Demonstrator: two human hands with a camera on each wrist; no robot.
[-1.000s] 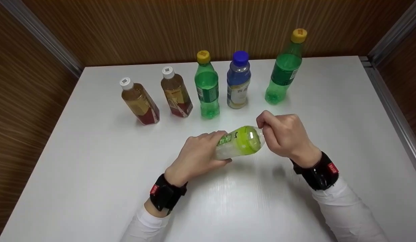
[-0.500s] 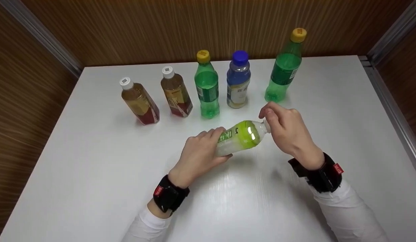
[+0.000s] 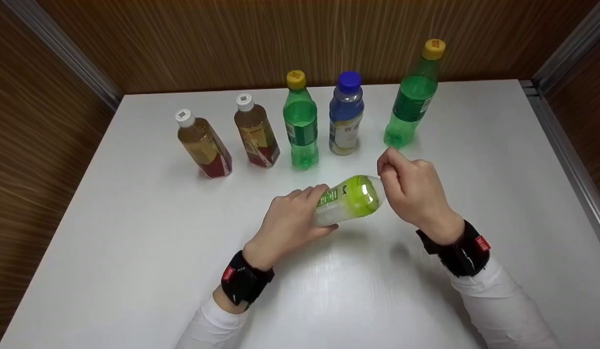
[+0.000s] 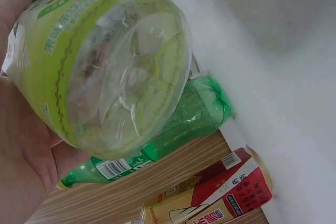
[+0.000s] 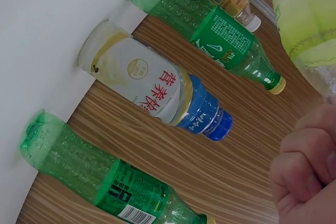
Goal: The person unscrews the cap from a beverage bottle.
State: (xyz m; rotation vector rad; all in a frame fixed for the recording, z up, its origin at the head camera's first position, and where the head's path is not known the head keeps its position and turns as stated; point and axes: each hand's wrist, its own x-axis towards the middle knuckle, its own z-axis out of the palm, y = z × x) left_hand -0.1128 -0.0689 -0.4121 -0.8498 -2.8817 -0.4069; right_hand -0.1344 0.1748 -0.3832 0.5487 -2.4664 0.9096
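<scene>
- Green-labelled bottle (image 3: 349, 199) is held tilted above the white counter (image 3: 135, 252), gripped at its base by the left hand (image 3: 288, 224).
- Right hand (image 3: 412, 191) curls round its cap end.

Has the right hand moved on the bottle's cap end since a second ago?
Yes, slightly. The right hand now sits a little farther back on the table, closer to the tall green bottle, still gripping the cap end of the light green bottle.
</scene>
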